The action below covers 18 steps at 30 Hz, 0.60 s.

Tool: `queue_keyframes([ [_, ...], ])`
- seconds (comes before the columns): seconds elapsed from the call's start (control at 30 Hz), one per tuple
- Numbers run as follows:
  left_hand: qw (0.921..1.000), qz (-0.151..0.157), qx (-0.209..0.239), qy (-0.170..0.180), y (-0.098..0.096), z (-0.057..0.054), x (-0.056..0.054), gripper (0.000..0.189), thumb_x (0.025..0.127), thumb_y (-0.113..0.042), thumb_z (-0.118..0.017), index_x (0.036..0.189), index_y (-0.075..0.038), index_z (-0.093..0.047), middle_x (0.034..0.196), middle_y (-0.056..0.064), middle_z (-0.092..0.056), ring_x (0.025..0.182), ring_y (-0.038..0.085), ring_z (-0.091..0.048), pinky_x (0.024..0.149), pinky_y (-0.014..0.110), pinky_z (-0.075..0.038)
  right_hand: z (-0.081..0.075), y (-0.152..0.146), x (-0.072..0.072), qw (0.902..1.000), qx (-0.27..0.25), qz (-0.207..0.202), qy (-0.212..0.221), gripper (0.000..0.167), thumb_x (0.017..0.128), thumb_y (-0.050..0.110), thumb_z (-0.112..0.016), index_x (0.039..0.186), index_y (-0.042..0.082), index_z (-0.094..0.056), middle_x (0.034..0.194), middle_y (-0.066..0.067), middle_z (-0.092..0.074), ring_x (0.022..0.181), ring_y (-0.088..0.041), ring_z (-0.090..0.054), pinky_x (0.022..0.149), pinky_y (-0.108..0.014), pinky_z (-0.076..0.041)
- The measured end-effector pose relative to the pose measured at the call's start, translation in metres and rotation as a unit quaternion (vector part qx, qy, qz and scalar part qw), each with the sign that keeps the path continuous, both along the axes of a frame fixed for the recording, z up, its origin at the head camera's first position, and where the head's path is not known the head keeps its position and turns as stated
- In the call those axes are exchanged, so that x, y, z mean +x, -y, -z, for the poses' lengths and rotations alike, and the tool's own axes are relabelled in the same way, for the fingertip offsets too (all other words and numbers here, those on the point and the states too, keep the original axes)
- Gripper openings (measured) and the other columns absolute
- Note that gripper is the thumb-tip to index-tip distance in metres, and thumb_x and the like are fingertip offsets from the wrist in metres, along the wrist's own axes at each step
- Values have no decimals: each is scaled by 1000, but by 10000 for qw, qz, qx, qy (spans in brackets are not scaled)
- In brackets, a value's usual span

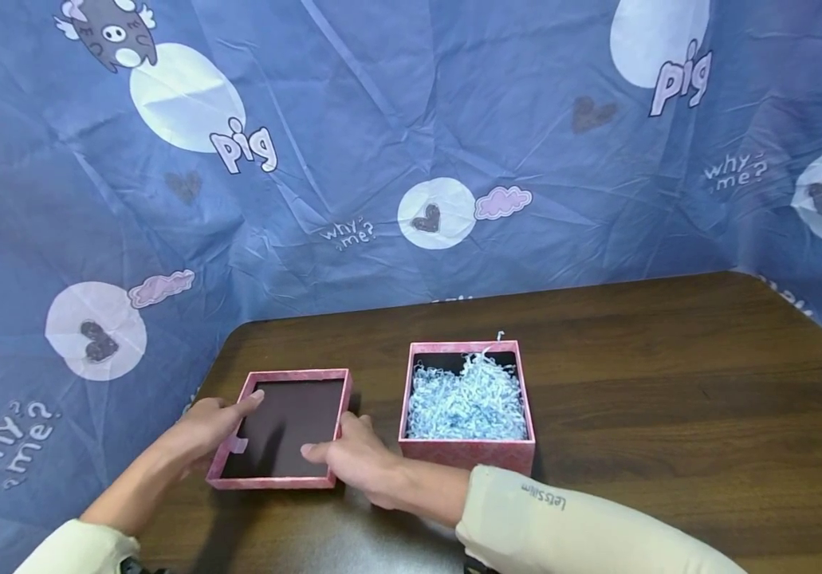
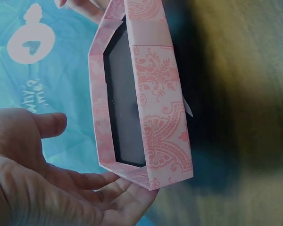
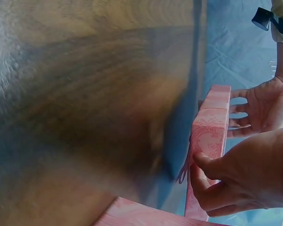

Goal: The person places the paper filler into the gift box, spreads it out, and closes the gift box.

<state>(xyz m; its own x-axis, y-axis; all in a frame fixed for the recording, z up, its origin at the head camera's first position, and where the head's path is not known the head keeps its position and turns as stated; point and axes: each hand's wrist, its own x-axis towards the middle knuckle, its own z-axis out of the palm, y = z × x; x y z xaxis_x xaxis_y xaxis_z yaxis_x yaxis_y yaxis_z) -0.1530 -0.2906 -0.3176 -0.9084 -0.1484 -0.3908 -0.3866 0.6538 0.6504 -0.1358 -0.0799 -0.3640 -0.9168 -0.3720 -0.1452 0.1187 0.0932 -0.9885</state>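
Observation:
A pink patterned box lid point(image 1: 274, 483) lies with its dark inner side facing up, on the left part of the table. My right hand point(image 1: 363, 462) grips its right wall, thumb over the inside and fingers along the outer face. At the opposite wall is my left hand point(image 1: 206, 430); in the left wrist view its fingers touch a lid corner while the thumb stands apart. A thin loop, perhaps ribbon point(image 3: 182, 174), shows beneath the lid in the right wrist view. To the right stands the matching pink box point(image 1: 468, 454), filled with light blue shredded paper point(image 1: 468, 399).
The dark wooden table point(image 1: 654, 399) extends to the right of the box. Blue printed cloth point(image 1: 353, 159) hangs behind the table and along both sides. One strand of shredded paper pokes above the box's back rim.

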Motion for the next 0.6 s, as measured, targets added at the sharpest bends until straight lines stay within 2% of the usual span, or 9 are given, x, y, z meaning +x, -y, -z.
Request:
queue_keyframes([
  [0.13, 9998, 88, -143, -61, 1, -10, 0, 86, 96, -57, -42, 126, 23, -35, 100, 28, -57, 78, 25, -65, 67, 42, -57, -10, -2, -1, 10000, 7, -37, -11, 36, 84, 15, -70, 110, -3, -53, 109, -15, -42, 96, -27, -46, 88, -43, -41],
  [0.33, 9991, 217, -251, -261, 1, -22, 2, 87, 96, -59, -42, 128, 23, -37, 97, 26, -64, 82, 26, -67, 69, 42, -57, -20, -4, -1, 9999, -18, 1, -121, 32, 84, 14, -70, 106, -2, -55, 105, -13, -43, 83, -24, -48, 78, -34, -41],
  [0.5, 9986, 292, -191, -396, 0, -33, 5, 83, 98, -55, -39, 130, 21, -35, 96, 24, -65, 83, 25, -67, 72, 43, -57, -28, -7, 0, 9993, 123, 74, -337, 30, 83, 14, -71, 103, -2, -55, 102, -12, -44, 83, -22, -47, 78, -33, -40],
  [0.6, 9984, 327, -200, -428, 0, -41, 7, 82, 99, -54, -37, 132, 21, -34, 97, 24, -64, 82, 23, -66, 74, 44, -57, -34, -11, -1, 9986, 201, 58, -494, 30, 82, 15, -71, 101, -2, -55, 101, -11, -45, 89, -21, -45, 79, -32, -40],
])
